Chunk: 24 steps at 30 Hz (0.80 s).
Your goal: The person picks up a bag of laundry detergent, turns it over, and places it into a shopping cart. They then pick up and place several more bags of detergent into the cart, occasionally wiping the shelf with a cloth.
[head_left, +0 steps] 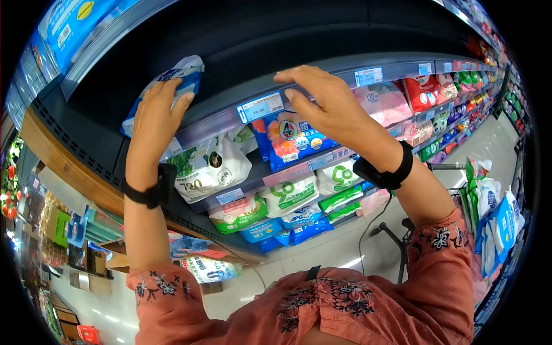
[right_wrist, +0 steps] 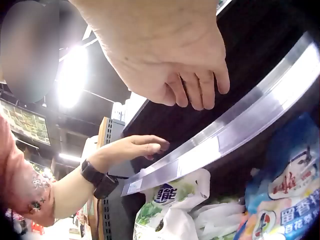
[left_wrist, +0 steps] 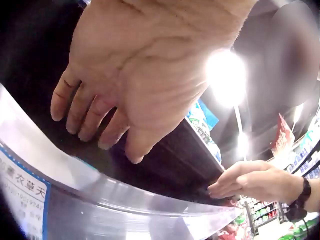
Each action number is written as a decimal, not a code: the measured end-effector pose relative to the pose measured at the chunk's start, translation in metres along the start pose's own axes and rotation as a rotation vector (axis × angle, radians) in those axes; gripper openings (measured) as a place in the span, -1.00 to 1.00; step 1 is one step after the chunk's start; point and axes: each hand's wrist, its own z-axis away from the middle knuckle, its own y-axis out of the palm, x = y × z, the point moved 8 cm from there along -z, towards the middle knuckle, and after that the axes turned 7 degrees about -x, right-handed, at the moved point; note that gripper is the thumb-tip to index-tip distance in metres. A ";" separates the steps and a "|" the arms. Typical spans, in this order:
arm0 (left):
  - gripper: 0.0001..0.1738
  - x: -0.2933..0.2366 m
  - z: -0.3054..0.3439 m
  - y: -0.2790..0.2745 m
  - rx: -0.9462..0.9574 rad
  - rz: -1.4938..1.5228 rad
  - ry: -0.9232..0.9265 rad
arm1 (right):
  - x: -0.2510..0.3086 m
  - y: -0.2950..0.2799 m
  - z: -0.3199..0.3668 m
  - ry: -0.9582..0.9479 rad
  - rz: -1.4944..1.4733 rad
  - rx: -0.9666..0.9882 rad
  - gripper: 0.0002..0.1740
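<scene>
A blue and white bag (head_left: 190, 84) lies at the left end of the dark upper shelf (head_left: 247, 52). My left hand (head_left: 158, 118) is over it with the fingers extended, covering much of the bag in the head view. Seen from the left wrist, that hand (left_wrist: 145, 80) has its fingers pointing down over the dark shelf. To the right, my right hand (head_left: 325, 100) is held above the shelf's front edge, fingers loosely bent and thumb apart. Nothing shows in its grasp in the right wrist view, where the fingers (right_wrist: 202, 90) hang near the clear label rail (right_wrist: 235, 125).
Below the rail sit a white 720 bag (head_left: 215, 167) and a blue flowered detergent bag (head_left: 293, 138). More bags fill lower shelves. A shopping cart with several bags (head_left: 497, 224) stands at the right. A wooden side panel (head_left: 75, 164) bounds the shelf at the left.
</scene>
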 end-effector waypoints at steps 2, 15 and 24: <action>-0.49 0.006 -0.008 0.017 0.104 -0.076 -0.049 | 0.004 -0.009 0.002 -0.019 0.038 0.000 -0.72; -0.61 -0.058 -0.011 -0.002 -0.206 0.260 0.047 | 0.005 -0.052 0.074 0.042 -0.051 -0.112 -0.70; -0.62 -0.262 0.153 0.200 0.602 1.309 -0.262 | -0.025 -0.186 0.293 0.915 0.120 -0.291 -0.66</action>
